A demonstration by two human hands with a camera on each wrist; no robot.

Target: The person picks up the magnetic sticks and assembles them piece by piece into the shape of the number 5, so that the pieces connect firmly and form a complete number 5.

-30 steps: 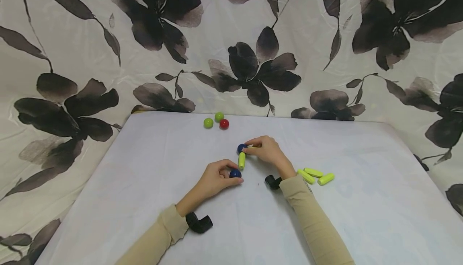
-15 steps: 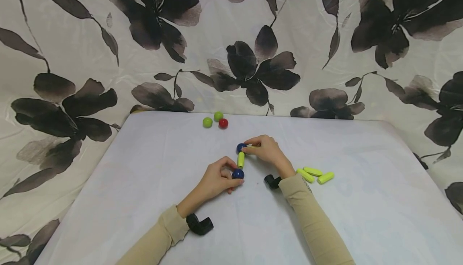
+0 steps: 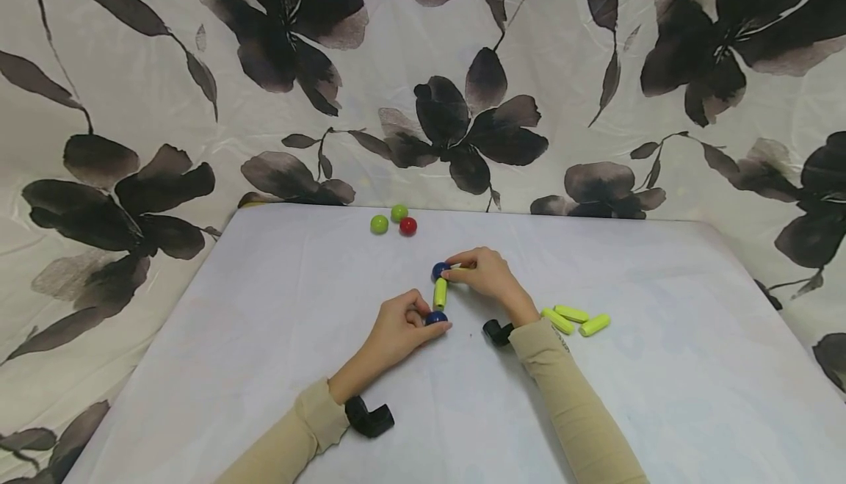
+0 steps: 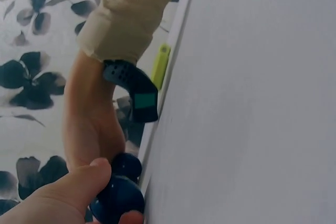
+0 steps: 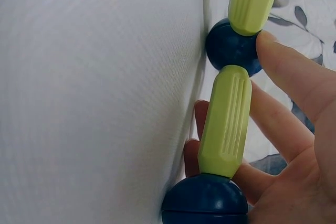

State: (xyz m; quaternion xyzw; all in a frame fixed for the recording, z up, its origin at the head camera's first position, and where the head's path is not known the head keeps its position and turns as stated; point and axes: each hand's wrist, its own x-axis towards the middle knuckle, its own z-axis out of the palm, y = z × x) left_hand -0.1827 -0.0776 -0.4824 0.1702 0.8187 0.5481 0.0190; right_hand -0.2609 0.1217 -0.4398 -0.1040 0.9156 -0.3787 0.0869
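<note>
In the head view my left hand [image 3: 399, 328] pinches a dark blue ball [image 3: 436, 319] between thumb and fingers. The ball sits right at the near end of a yellow-green ridged rod [image 3: 440, 293]. The rod's far end meets a second blue ball [image 3: 439, 271], pinched by my right hand [image 3: 487, 275]. From that ball another ridged rod [image 5: 226, 124] runs along under my right palm to a third blue ball [image 5: 205, 199], as the right wrist view shows; my hand hides most of this in the head view. In the left wrist view my thumb presses the left-hand ball [image 4: 121, 199].
Several loose yellow-green rods [image 3: 571, 313] lie right of my right wrist on the white table [image 3: 198, 366]. A red ball [image 3: 408, 226] and two green balls [image 3: 380, 224] lie near the far edge. A floral cloth [image 3: 595, 29] hangs behind the table. Black cameras [image 3: 368, 418] hang at both wrists.
My left hand has shifted slightly right with its blue ball, bringing it in line with the rod's near end, and its thumb now reaches further along. The right hand stays put.
</note>
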